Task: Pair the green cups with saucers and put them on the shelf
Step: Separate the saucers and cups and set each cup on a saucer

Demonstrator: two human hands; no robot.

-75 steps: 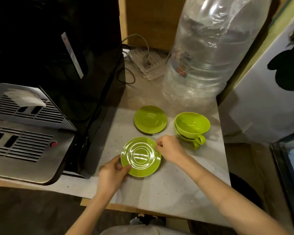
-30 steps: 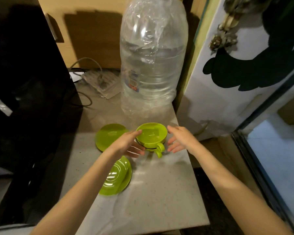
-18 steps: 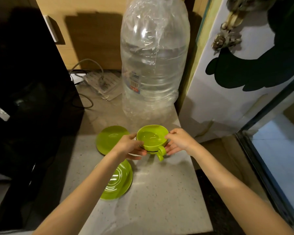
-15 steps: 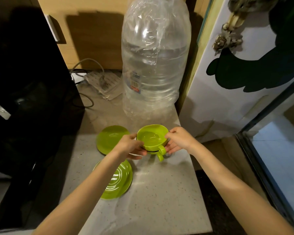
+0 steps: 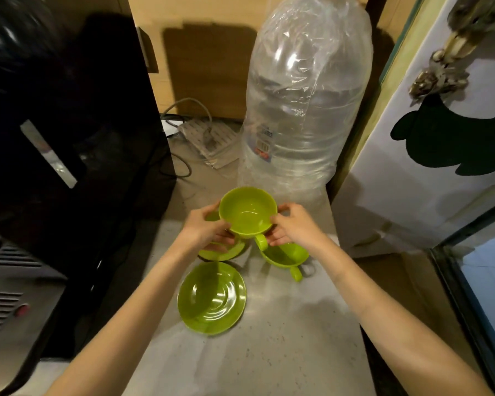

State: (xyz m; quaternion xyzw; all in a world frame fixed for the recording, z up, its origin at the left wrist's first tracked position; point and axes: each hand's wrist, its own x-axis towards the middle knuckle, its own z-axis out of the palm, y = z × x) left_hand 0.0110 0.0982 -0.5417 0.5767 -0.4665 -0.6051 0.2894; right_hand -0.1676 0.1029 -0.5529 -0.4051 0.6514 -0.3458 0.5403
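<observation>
The near half of the desk point(image 5: 283, 352) lies bare, open to a reach from the front. Farther in it narrows: a black machine point(image 5: 69, 138) walls the left, a big water bottle point(image 5: 303, 110) blocks the back right, cables point(image 5: 183, 155) between.

A pale speckled countertop point(image 5: 283, 352) is backed by a wooden panel point(image 5: 212, 52). A large clear plastic bottle point(image 5: 306, 110) is stood near a white power strip point(image 5: 209, 138). A black appliance point(image 5: 69, 124) is seen at left, a white door point(image 5: 440, 195) at right.
</observation>
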